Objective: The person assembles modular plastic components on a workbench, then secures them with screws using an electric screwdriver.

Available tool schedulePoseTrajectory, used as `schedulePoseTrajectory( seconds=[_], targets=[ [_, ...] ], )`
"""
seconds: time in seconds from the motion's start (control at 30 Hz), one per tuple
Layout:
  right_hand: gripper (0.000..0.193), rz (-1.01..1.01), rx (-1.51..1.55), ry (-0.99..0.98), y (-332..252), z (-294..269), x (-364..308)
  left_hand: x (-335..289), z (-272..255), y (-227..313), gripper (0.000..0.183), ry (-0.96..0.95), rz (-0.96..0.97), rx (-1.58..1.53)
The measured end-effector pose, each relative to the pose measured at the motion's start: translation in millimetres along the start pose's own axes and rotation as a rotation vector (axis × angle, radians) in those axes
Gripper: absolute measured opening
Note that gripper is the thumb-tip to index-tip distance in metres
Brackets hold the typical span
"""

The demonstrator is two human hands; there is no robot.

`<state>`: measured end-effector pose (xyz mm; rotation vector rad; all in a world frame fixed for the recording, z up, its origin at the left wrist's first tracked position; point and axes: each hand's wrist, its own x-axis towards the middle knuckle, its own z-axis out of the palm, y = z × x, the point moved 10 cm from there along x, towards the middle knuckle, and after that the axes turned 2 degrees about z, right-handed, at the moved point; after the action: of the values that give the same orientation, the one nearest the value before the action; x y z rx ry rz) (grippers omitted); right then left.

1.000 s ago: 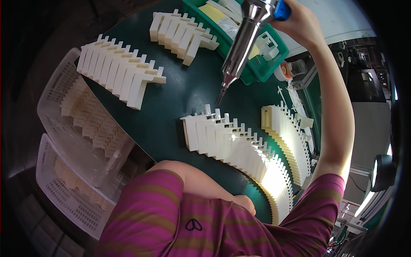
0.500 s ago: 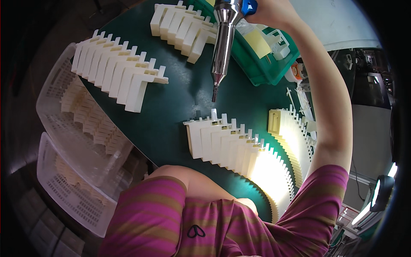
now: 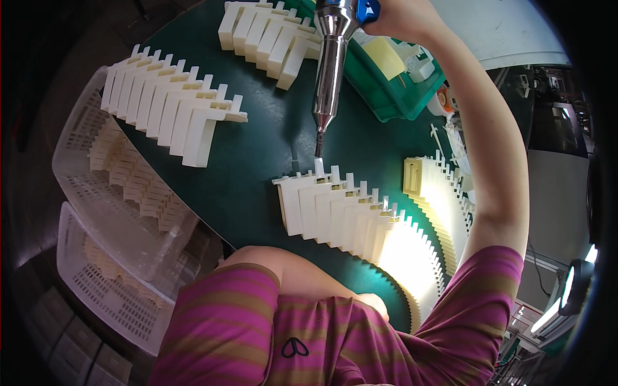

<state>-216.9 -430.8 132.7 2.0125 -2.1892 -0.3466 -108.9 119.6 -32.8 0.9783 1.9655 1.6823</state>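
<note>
My right hand point(image 3: 402, 20) is closed round the handle of a power tool point(image 3: 329, 71) with a chrome barrel, a narrow tip and a blue part by the fingers. Its tip points down and meets, or hangs just over, the upright tab at the near-left end of a curved row of white plastic parts point(image 3: 335, 212). I cannot tell if it touches. My left hand point(image 3: 372, 305) shows only in part at the right end of the bent left forearm, low by the shirt, and its fingers are hidden.
Two more rows of white parts point(image 3: 170, 109) point(image 3: 267, 42) stand on the dark green table point(image 3: 225, 186). Behind lies a green bin point(image 3: 386, 106) with loose pieces. A yellowish row point(image 3: 418, 177) curves at right under a bright lamp point(image 3: 566, 289). White baskets point(image 3: 77, 154) hold stacked parts at left.
The tool's tip has come to the tab of the nearest row, where a gap showed before. The whole view has shifted slightly. My left forearm stays where it was.
</note>
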Motion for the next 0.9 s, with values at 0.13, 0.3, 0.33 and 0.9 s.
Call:
schedulePoseTrajectory(
  seconds=[0.13,0.3,0.33,0.9],
  targets=[
    [0.026,0.013,0.008,-0.021,1,1,0,1,1,-2,0.024,-0.005,-0.033,0.018],
    [0.025,0.007,0.052,-0.025,7,3,-1,1,0,-1,0.024,-0.023,-0.048,0.021],
    [0.025,0.006,0.077,-0.025,8,2,-1,0,-1,-2,0.024,-0.027,-0.061,0.008],
    [0.024,0.073,0.014,-0.132,9,5,-11,0,-1,0,0.026,-0.028,-0.019,0.003]
  ],
)
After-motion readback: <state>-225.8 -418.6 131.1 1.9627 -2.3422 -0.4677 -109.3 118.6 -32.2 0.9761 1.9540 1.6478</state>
